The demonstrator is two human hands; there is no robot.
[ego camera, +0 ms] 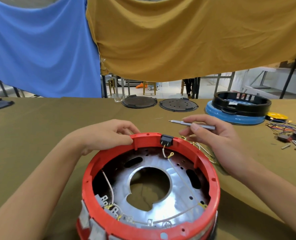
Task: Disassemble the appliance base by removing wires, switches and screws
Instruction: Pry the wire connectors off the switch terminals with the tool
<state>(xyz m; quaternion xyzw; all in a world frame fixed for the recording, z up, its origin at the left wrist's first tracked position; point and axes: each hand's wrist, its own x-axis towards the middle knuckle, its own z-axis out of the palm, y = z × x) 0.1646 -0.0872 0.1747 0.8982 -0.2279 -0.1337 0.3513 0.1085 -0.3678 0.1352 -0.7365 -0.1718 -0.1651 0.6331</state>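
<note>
A red round appliance base (109, 220) stands upside down on the table in front of me, its silver metal plate (176, 201) showing inside. A black switch socket (166, 140) is clipped into the far rim, with a white wire (166, 154) hanging from it. More white wires (109, 186) run along the plate to grey terminals at the near left. My left hand (107, 134) grips the far left rim with thumb and fingers. My right hand (213, 135) holds a silver screwdriver (192, 124) just beyond the rim, tip pointing left, above loose wires (204, 149).
Two dark round bottom plates (139, 102) (178, 105) lie at the table's far edge. A blue and black base (237, 108) stands far right, beside a yellow disc (277, 116) and a pile of removed wires, switches and screws (292, 135). Blue and mustard cloths hang behind.
</note>
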